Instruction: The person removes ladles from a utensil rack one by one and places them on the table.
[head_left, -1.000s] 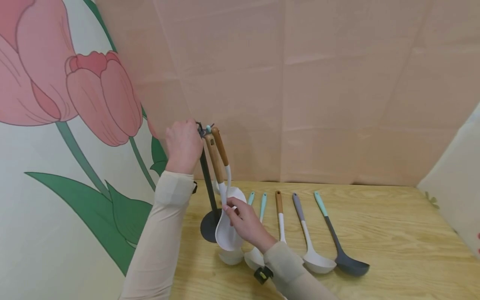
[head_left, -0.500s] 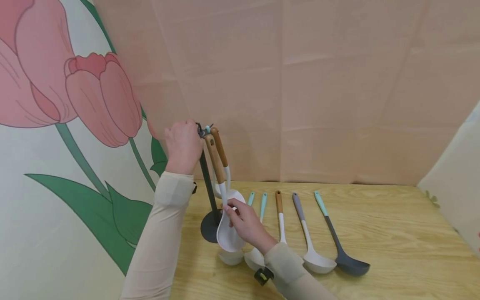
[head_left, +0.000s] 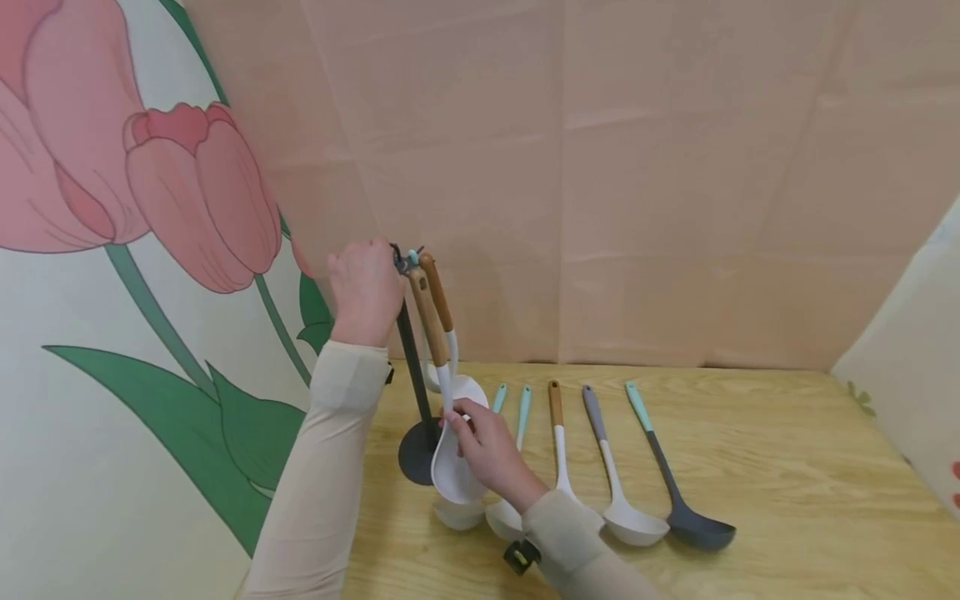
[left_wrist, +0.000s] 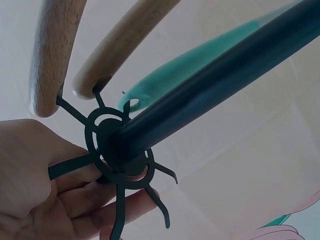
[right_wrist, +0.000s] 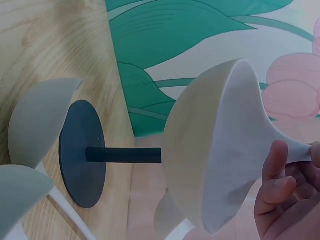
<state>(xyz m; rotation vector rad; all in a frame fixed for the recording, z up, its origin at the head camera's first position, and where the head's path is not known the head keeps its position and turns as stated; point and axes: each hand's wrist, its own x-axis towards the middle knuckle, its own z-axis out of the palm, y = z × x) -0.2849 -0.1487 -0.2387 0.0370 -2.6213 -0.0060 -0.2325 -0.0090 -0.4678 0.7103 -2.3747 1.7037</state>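
Observation:
A dark utensil stand [head_left: 410,354] rises at the left of the table, with a ring of hooks on top. My left hand [head_left: 365,292] grips that ring, fingers curled around its underside and hooks in the left wrist view. Three utensils hang there: two with wooden handles and one with a mint handle [left_wrist: 187,62]. My right hand [head_left: 491,446] pinches the white neck of the front wooden-handled ladle [head_left: 453,475] just above its bowl. In the right wrist view this bowl [right_wrist: 195,145] faces partly sideways, covering part of the pole. Another white utensil [head_left: 471,388] hangs behind it.
Several ladles lie in a row on the wooden table [head_left: 810,450]: mint-handled ones, a brown-handled one, a grey-handled ladle [head_left: 633,525] and a dark ladle [head_left: 701,529] at the right end. A tulip-patterned wall [head_left: 187,192] stands close on the left, a pinkish sheet behind.
Both hands keep their holds on the stand and the ladle. The head view has shifted very slightly; the ladle's bowl sways a little.

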